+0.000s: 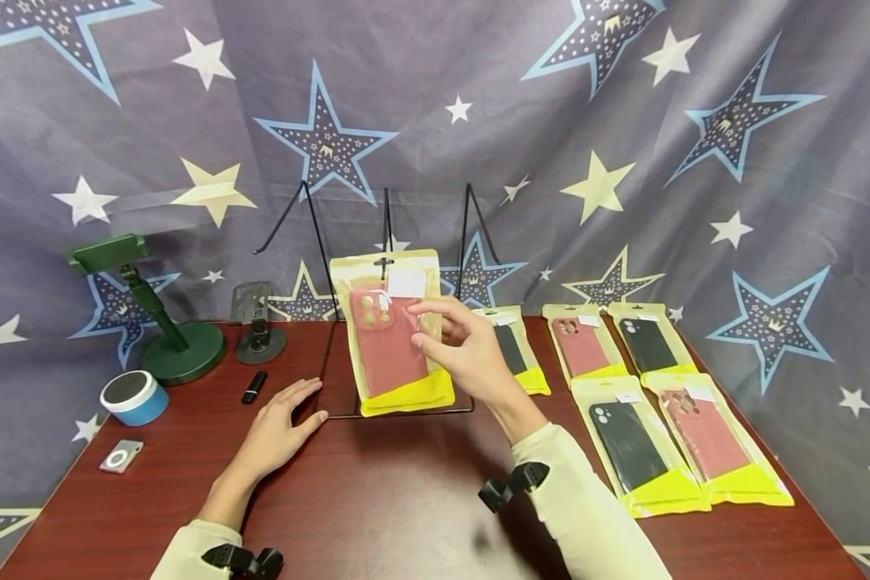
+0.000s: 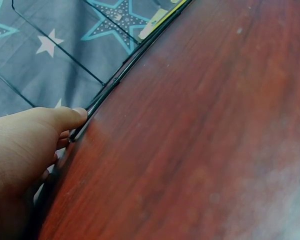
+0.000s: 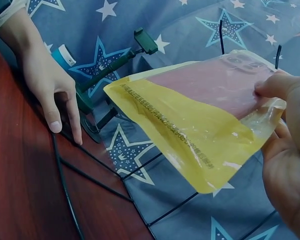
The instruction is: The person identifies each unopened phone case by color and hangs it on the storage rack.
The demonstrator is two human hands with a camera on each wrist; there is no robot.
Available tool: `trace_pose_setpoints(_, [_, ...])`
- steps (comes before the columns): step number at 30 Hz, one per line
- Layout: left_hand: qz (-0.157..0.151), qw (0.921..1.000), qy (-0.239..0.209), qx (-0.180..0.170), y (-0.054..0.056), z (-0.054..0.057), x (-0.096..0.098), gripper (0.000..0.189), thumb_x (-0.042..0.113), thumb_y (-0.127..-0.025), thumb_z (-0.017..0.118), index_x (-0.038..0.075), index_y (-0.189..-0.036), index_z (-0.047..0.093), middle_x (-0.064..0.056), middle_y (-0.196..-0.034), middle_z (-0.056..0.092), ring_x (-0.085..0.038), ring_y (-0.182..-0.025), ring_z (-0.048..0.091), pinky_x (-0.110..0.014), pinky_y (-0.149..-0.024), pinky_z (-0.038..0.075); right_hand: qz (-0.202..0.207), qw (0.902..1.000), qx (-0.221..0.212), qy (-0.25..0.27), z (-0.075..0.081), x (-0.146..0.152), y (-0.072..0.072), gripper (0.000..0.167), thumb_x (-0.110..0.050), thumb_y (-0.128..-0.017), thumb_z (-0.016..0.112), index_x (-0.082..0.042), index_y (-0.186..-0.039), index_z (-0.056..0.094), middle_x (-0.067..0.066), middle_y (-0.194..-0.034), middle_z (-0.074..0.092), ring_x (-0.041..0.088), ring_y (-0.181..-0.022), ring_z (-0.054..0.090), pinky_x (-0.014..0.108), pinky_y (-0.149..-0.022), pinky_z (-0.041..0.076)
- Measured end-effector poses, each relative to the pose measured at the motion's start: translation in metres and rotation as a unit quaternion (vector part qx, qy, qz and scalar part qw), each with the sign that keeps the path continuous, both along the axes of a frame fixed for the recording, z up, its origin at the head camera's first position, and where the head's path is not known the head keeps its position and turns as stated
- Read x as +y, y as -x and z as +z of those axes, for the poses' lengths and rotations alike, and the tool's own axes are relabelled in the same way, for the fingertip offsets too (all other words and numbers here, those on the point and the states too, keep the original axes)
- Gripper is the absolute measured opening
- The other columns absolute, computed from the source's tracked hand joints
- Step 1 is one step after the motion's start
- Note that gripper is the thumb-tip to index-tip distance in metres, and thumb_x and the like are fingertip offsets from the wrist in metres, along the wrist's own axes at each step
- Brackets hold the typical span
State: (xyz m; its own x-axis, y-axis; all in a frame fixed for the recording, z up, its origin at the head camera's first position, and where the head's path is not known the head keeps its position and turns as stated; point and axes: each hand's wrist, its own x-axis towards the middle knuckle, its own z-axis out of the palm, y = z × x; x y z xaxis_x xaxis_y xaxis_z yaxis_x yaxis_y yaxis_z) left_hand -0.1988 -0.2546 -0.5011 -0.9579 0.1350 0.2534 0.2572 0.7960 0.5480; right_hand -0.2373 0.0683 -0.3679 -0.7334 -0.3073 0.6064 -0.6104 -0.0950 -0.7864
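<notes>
My right hand (image 1: 467, 346) pinches the right edge of a packaged pink phone case (image 1: 387, 346), thumb in front. The clear pouch has a yellow bottom and stands upright before a black wire display rack (image 1: 321, 250). Its hang hole lines up with the rack's middle prong (image 1: 387, 221); whether the prong passes through, I cannot tell. In the right wrist view the pouch (image 3: 175, 130) tilts, its yellow bottom toward the camera. My left hand (image 1: 279, 427) rests at the rack's front left corner, fingers extended, thumb (image 2: 72, 117) touching the base wire (image 2: 115, 82).
At right lie several packaged phone cases, black (image 1: 627, 443) and pink (image 1: 706, 435); one black case (image 1: 511, 346) is partly behind my right hand. At left are a green phone stand (image 1: 181, 354), a black stand (image 1: 261, 342), a USB stick (image 1: 254, 387), a round speaker (image 1: 136, 407) and a small player (image 1: 121, 457).
</notes>
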Motion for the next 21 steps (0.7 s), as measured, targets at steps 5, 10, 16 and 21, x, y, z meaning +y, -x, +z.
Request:
trace_pose_setpoints(5, [0.004,1.0000,-0.002,-0.008,0.000,-0.001,-0.003,0.059,0.029,-0.097,0.073,0.006,-0.149,0.055,-0.022,-0.156,0.050,-0.044,-0.147,0.043,-0.067,-0.114,0.037,-0.011,0.9999,-0.011,0.003,0.000,-0.010,0.015,0.034,0.004,-0.090,0.074,-0.003,-0.123,0.071,0.013,-0.128,0.068,0.008,-0.069,0.061,0.018,-0.057,0.045])
trace_pose_setpoints(10, [0.005,0.9999,-0.003,-0.012,-0.001,-0.001,-0.004,0.059,0.030,-0.098,0.072,0.006,-0.149,0.055,-0.021,-0.156,0.050,-0.043,-0.147,0.043,-0.067,-0.115,0.037,-0.012,0.9988,-0.043,0.019,0.004,-0.019,0.033,0.034,0.005,-0.091,0.073,-0.001,-0.124,0.071,0.015,-0.134,0.068,0.014,-0.094,0.074,0.021,-0.068,0.058])
trace_pose_setpoints(16, [0.006,0.9999,-0.007,-0.011,-0.001,-0.001,-0.003,0.059,0.029,-0.097,0.073,0.006,-0.149,0.056,-0.020,-0.155,0.051,-0.043,-0.147,0.043,-0.066,-0.115,0.037,-0.039,0.9964,-0.074,0.015,0.010,-0.027,0.056,0.034,0.002,-0.092,0.073,-0.004,-0.125,0.071,0.011,-0.137,0.066,0.021,-0.106,0.073,0.021,-0.072,0.058])
trace_pose_setpoints(21, [0.004,0.9999,-0.005,-0.010,0.000,0.000,-0.003,0.058,0.029,-0.097,0.073,0.006,-0.148,0.056,-0.021,-0.155,0.051,-0.043,-0.147,0.044,-0.066,-0.115,0.038,-0.051,0.9929,-0.103,0.029,0.014,-0.031,0.076,0.033,0.003,-0.092,0.073,-0.004,-0.125,0.072,0.012,-0.134,0.068,0.016,-0.104,0.073,0.023,-0.072,0.060])
